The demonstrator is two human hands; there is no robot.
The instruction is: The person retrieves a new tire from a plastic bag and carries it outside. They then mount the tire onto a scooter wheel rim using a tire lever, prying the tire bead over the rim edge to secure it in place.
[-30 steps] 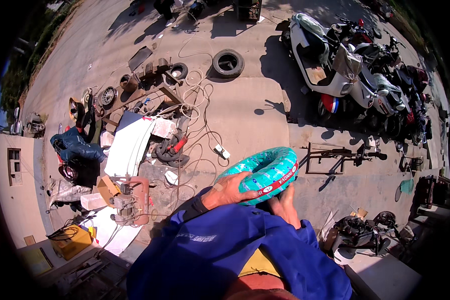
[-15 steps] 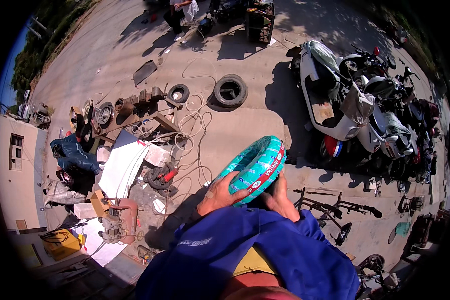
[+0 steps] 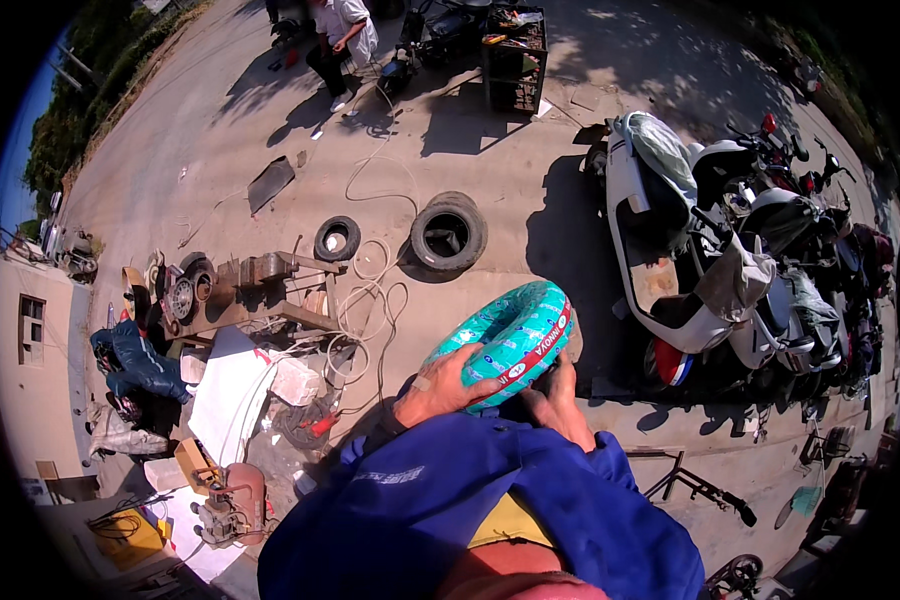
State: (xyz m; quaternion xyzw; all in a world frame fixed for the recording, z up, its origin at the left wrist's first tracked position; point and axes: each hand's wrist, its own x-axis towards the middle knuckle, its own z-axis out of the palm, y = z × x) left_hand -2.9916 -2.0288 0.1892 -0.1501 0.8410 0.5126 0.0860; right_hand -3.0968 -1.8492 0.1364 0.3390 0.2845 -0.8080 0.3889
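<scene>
Clasping a teal-wrapped ring (image 3: 511, 352) nearside of the black tyre (image 3: 474, 230), left hand (image 3: 445, 388) and right hand (image 3: 561, 402) grip its sides; scooters (image 3: 688, 322) crowd the tyre's right, cable loops (image 3: 381, 291) its left, open pavement (image 3: 505, 182) beyond.

Both arms are bent at the elbow, bringing the hands close together in front of the chest, a gap between them. The left hand (image 3: 448, 388) shows its back, its fingers curled forward and its thumb reaching across toward the right in a grip. The right hand (image 3: 562, 408) points away from the body, thumb parted from the fingers; its fingertips seem bent, though they are partly hidden. Blue sleeves cover both forearms.
</scene>
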